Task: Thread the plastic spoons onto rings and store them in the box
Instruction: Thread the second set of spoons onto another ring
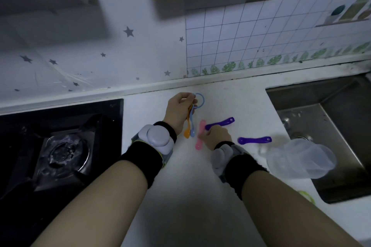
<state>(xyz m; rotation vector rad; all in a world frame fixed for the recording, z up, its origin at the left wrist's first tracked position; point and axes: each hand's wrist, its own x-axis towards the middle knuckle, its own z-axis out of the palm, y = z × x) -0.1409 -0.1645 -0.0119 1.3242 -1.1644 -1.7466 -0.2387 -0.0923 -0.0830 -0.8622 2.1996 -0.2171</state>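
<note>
While we look down over both forearms, the black gas hob (64, 150) fills the far left, sunk into the white desk (180, 196), with a star-patterned wall behind it. Moving right, our left hand (179, 110) is raised a little above the desk, and its fingers (189, 97) are pressed together in a pinch on a pale blue ring (201, 100). From that ring hang an orange spoon (187, 126) and a light blue spoon (192, 124), side by side, bowls pointing toward us. Just right of them a pink spoon (199, 135) lies on the desk, and our right hand (217, 135) rests over it; its fingers (202, 136) touch the pink handle, though we cannot tell whether they have closed on it or merely lie against it. Both wrists carry black bands with grey devices strapped on. A purple spoon (219, 123) lies flat just beyond the right hand, its holed end pointing right. Further right a second purple spoon (255, 140) lies flat as well, apart from the first. Beside it, nearer to us, a translucent plastic box (301, 158) sits at the desk edge and overhangs the steel sink (331, 126), which takes up the right side. A yellow-green object (307, 196) shows at the desk edge near the sink, too blurred for us to tell what it is. Behind the sink, the tiled wall carries a strip of green leaves.
</note>
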